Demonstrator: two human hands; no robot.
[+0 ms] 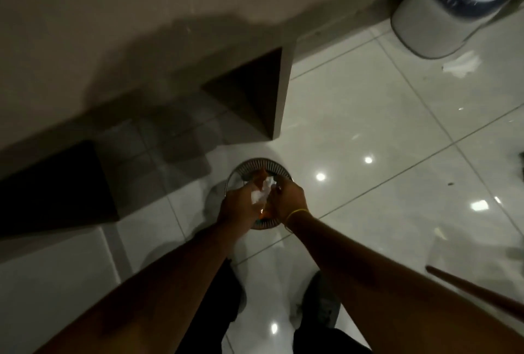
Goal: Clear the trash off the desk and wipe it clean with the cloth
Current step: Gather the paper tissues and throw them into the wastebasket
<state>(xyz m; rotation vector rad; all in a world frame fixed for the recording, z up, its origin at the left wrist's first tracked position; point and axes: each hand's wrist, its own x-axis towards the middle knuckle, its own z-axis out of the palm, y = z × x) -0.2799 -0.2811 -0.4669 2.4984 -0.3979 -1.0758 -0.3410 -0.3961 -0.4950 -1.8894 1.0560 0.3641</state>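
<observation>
crumpled white trash (262,193) sits directly above the round wire bin (256,165) on the tiled floor (368,115), pinched between both hands: left hand (241,207) and right hand (287,201) are each closed on it, over the bin's mouth. the desk (113,41) stands just behind the bin.

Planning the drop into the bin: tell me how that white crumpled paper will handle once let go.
The paper looks crumpled and thin, so probably light and floppy, squashing easily between the left hand and right hand. Held right over the bin, it should fall in, perhaps drifting slightly. It seems unlikely to roll or break.
</observation>
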